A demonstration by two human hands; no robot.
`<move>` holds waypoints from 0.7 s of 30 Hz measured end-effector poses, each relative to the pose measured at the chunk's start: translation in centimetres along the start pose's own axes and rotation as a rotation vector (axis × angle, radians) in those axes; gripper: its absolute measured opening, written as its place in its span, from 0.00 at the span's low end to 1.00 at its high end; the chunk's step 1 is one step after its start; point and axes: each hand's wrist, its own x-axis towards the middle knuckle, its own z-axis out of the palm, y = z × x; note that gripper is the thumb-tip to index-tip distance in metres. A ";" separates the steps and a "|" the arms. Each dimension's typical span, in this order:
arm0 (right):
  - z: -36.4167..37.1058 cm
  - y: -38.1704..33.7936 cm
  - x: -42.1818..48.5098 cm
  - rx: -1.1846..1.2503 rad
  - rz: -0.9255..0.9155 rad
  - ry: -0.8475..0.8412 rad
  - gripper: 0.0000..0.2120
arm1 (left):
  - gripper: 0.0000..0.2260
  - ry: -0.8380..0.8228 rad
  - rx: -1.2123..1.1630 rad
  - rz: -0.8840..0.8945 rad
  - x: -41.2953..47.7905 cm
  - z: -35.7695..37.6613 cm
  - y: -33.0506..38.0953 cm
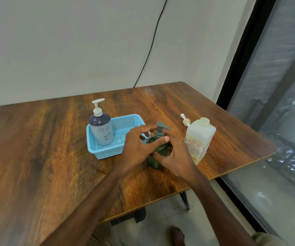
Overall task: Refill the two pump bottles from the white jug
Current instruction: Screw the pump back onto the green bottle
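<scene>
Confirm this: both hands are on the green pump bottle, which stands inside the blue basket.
Wrong on one point. In the head view the green pump bottle stands on the table, outside the blue basket. The left hand and right hand are both on it.

Plain room, wooden table (36, 139) by window (276, 86)

Wall (72, 41): plain off-white, matte, evenly lit. A black cable (154, 41) runs down it and drops behind the far edge of the counter (36, 148). Counter: dark wood-grain top with rounded corners and a glossy sheen toward the near edge. One black metal leg (185, 201) shows beneath the near right corner. Floor (164, 210): pale grey tile. Right side: black-framed window (276, 86); the view through the glass is blurred.
</scene>
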 end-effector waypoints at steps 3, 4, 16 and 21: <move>-0.2 -0.2 0.0 0.003 -0.014 -0.015 0.30 | 0.22 -0.051 -0.047 -0.012 0.0 -1.0 0.1; -0.3 -0.2 0.1 0.005 -0.015 -0.015 0.29 | 0.22 -0.062 -0.055 -0.008 0.0 -1.2 0.2; -0.4 -0.6 -0.2 0.072 -0.004 -0.038 0.24 | 0.26 -0.095 -0.085 -0.019 -1.4 1.2 0.0; 0.0 -0.3 -0.2 0.027 0.038 -0.011 0.29 | 0.25 0.085 -0.008 -0.045 -0.8 0.7 0.4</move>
